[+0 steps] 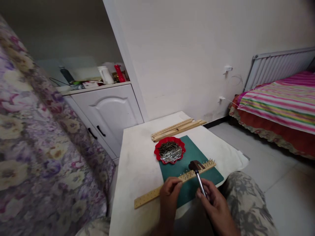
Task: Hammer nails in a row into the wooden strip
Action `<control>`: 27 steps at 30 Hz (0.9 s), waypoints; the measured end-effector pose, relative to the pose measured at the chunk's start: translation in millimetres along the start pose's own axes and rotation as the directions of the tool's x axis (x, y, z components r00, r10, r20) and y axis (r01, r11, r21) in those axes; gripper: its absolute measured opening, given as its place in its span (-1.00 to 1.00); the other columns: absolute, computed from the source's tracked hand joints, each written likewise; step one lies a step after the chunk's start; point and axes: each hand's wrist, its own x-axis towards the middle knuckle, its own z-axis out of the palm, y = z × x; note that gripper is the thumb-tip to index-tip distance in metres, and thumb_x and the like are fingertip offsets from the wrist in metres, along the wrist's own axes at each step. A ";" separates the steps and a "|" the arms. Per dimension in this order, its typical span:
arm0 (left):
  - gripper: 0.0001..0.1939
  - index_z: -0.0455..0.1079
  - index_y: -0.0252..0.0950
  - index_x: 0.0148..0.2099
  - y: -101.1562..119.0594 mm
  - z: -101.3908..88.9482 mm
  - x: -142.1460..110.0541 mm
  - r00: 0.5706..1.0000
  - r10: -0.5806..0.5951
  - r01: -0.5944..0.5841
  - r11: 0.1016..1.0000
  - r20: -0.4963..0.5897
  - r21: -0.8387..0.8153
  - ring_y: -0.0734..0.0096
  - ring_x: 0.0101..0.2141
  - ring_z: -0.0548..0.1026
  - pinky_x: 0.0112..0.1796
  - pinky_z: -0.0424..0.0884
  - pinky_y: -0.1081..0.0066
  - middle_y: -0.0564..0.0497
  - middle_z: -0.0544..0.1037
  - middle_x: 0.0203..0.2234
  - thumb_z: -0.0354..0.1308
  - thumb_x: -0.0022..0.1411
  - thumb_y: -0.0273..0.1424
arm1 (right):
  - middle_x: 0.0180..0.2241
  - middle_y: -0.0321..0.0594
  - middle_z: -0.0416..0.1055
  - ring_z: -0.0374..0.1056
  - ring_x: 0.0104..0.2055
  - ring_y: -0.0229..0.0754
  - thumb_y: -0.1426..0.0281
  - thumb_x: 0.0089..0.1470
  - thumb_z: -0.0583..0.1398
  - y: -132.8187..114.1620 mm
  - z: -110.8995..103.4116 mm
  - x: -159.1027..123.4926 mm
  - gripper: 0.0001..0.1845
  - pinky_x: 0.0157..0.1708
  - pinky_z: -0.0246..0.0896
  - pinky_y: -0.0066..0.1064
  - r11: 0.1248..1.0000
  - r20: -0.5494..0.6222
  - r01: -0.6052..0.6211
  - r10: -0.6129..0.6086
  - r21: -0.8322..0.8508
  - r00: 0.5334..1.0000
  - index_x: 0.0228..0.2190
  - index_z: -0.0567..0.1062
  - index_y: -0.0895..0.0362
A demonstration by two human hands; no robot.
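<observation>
ok, shiny-shafted hammer (199,182) in rt hand (213,200), nr nail-spiked wood strip (187,176)

A mat (194,149) lay on the table (133,164), with a bowl (156,151) of nails (171,152) over its far left corner. Behind the bowl lay wooden sticks (177,130). A board (147,197) crossed the mat, its left end beyond the edge, more nails standing in its right half. The left hand (169,191) was at the board's middle; right of it, the right hand (213,197) held a hammer (199,181), its head at the board. A cabinet (108,113) stood behind and left of the table, a curtain (49,137) farther left, a bed (280,105) to the right.
</observation>
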 end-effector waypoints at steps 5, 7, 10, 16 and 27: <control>-0.84 0.44 -0.29 -0.41 -8.6 -2.3 15.4 0.993 0.107 -0.115 0.953 0.041 0.280 0.42 -0.38 0.43 -0.33 0.30 0.48 0.04 0.45 -0.46 0.10 0.17 -0.38 | -0.38 -0.23 0.45 0.38 -0.30 -0.12 0.22 0.07 0.19 -0.8 -3.0 -4.2 -0.62 -0.28 0.28 -0.43 0.999 0.000 -0.017 0.017 -0.034 1.000 -0.09 0.39 0.12; -0.83 0.44 -0.29 -0.40 -10.5 -0.2 15.5 0.992 0.106 -0.120 0.938 0.062 0.324 0.43 -0.38 0.44 -0.34 0.30 0.48 0.04 0.46 -0.46 0.08 0.19 -0.39 | -0.40 -0.23 0.44 0.38 -0.31 -0.11 0.22 0.06 0.19 -1.5 -1.8 -5.9 -0.63 -0.28 0.29 -0.42 0.999 0.008 -0.021 0.022 -0.038 1.000 -0.11 0.40 0.12; -0.82 0.45 -0.28 -0.39 -11.5 1.8 14.6 0.992 0.101 -0.124 0.924 0.081 0.361 0.43 -0.38 0.45 -0.34 0.30 0.49 0.04 0.47 -0.45 0.06 0.20 -0.39 | -0.43 -0.24 0.42 0.37 -0.33 -0.12 0.23 0.06 0.19 -2.5 0.3 -6.8 -0.63 -0.26 0.29 -0.39 1.000 0.022 -0.017 0.018 -0.024 1.000 -0.10 0.39 0.13; -0.82 0.44 -0.27 -0.37 -13.6 1.6 18.0 0.987 0.118 -0.151 0.902 0.106 0.405 0.43 -0.37 0.45 -0.33 0.31 0.49 0.04 0.47 -0.43 0.03 0.21 -0.40 | -0.43 -0.25 0.40 0.34 -0.38 -0.16 0.26 0.07 0.19 -6.4 1.1 -6.3 -0.67 -0.25 0.29 -0.39 1.000 0.054 0.000 0.001 -0.030 0.999 -0.13 0.39 0.13; -0.81 0.44 -0.26 -0.36 -11.8 2.4 18.2 0.982 0.147 -0.184 0.878 0.116 0.441 0.44 -0.36 0.46 -0.32 0.33 0.49 0.03 0.49 -0.43 0.01 0.23 -0.40 | -0.44 -0.26 0.42 0.36 -0.38 -0.16 0.23 0.06 0.20 -0.3 -2.7 -7.4 -0.63 -0.26 0.29 -0.41 1.000 0.053 0.006 -0.005 -0.025 0.999 -0.11 0.40 0.12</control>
